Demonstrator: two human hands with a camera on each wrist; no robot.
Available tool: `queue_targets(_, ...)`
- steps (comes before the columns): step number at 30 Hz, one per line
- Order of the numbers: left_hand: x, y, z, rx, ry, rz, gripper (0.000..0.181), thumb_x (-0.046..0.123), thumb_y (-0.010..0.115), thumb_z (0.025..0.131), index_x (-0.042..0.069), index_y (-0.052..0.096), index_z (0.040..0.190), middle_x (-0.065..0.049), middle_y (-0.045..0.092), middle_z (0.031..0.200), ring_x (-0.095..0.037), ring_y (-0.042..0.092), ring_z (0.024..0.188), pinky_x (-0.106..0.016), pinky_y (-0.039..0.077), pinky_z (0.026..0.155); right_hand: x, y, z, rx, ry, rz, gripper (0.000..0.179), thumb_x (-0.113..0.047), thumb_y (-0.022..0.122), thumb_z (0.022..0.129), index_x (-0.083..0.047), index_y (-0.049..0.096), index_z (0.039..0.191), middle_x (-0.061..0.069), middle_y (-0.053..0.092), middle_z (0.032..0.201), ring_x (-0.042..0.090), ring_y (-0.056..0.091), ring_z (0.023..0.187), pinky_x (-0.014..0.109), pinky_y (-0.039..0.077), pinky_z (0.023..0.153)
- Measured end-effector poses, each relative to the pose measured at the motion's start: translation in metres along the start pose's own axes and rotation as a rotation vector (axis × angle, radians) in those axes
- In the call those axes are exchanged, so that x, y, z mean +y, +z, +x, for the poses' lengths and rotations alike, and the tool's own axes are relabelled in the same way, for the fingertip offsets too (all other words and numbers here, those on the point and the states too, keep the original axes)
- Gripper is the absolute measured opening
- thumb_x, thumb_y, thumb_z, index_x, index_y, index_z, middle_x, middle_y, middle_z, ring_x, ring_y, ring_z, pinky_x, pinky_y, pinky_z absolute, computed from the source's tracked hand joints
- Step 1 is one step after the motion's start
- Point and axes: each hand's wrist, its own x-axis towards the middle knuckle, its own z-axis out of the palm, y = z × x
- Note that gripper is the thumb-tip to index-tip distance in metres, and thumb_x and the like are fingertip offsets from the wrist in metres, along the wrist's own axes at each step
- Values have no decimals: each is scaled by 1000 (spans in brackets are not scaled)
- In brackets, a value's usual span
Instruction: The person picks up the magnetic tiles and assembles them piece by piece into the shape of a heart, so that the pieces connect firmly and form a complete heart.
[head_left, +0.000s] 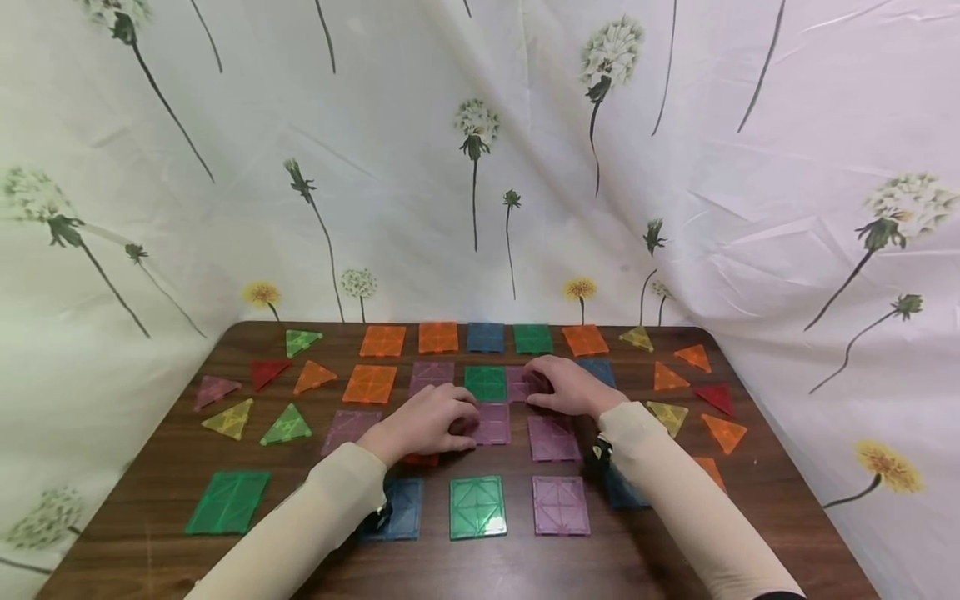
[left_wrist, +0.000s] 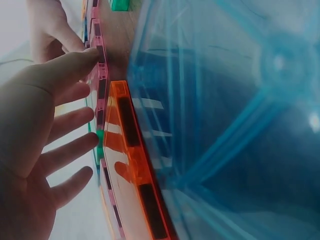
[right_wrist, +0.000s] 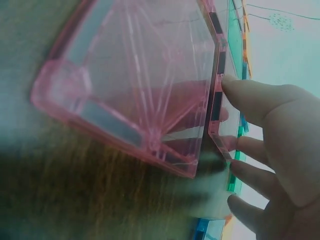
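Translucent square tiles lie flat on a brown table. My left hand (head_left: 431,421), fingers relaxed and spread in the left wrist view, touches the left side of a purple square tile (head_left: 493,425). Above and right of it, my right hand (head_left: 566,386) holds another purple square tile (head_left: 517,385) by its edges between thumb and fingers. A green square tile (head_left: 484,383) lies against both. Nearer, below the right hand, lies a separate purple tile (head_left: 553,439). An orange tile (left_wrist: 132,150) and a blue tile (left_wrist: 240,120) show close under the left wrist.
Square tiles line the table's back edge, including a blue one (head_left: 485,337). Green (head_left: 477,507) and purple (head_left: 561,506) squares lie in front. Several triangle tiles lie at both sides, such as a green one (head_left: 287,425) and a red one (head_left: 715,398). A flowered cloth (head_left: 420,208) hangs behind.
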Motion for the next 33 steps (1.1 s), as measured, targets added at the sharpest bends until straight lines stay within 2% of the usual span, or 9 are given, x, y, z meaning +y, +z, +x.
queue_targets(2,0,0,0,0,2,-3,33,42,81,92,17,81,114,-3,70,125,-24,64,113,-45,55,98,-2,-3,-4,11,-1,-7,53,-34,74,100,-9,60,145,11,59,145,28,59,131,48,49,110)
queue_targets(5,-1,-1,1,-2,9,-8,32,41,81,93,17,81,114,-3,70,126,-25,64,113,-45,55,98,-5,-9,-15,19,-22,-5,52,-36,76,99,-9,63,141,11,61,140,27,62,125,47,52,106)
queue_targets(10,-2,-1,0,6,9,-29,31,41,80,94,17,81,114,-3,70,127,-25,64,113,-44,56,97,-14,-18,-41,-82,-72,17,51,-39,82,93,-13,69,134,2,65,125,20,64,110,41,55,96)
queue_targets(12,-3,-1,0,8,3,-48,31,40,81,94,17,81,115,-4,69,127,-25,65,114,-44,56,97,-17,-18,-51,-130,-67,17,53,-41,85,90,-16,69,133,0,64,125,18,62,110,41,55,97)
queue_targets(16,-4,-1,-1,0,-15,-95,31,38,81,94,16,80,117,-4,68,128,-24,64,116,-43,56,99,-19,-14,-62,-174,-50,-35,60,-45,88,85,-17,68,134,0,60,127,17,59,110,42,54,96)
queue_targets(22,-4,0,-1,-8,-34,-153,30,34,81,94,15,79,117,-4,67,128,-24,64,116,-43,56,99,-20,-6,-61,-145,-82,-114,57,-43,89,84,-16,70,130,3,61,125,17,58,104,39,56,91)
queue_targets(27,-3,1,-1,-10,-40,-151,31,35,81,95,15,79,119,-4,67,130,-24,64,117,-43,56,99,-23,-2,-55,-107,-86,-151,55,-45,86,88,-13,71,130,9,61,137,23,62,117,44,55,100)
queue_targets(30,-2,2,-1,-11,-37,-138,32,36,80,95,15,78,120,-4,67,131,-25,64,118,-44,55,101,-25,0,-52,-75,-101,-173,51,-45,85,89,-12,73,126,9,63,134,23,63,116,43,56,98)
queue_targets(33,-1,1,-1,-10,-35,-131,32,36,80,95,16,79,120,-4,68,131,-25,64,118,-45,55,101,-26,2,-49,-33,-130,-198,43,-44,85,88,-14,74,116,5,66,125,20,62,107,40,56,91)
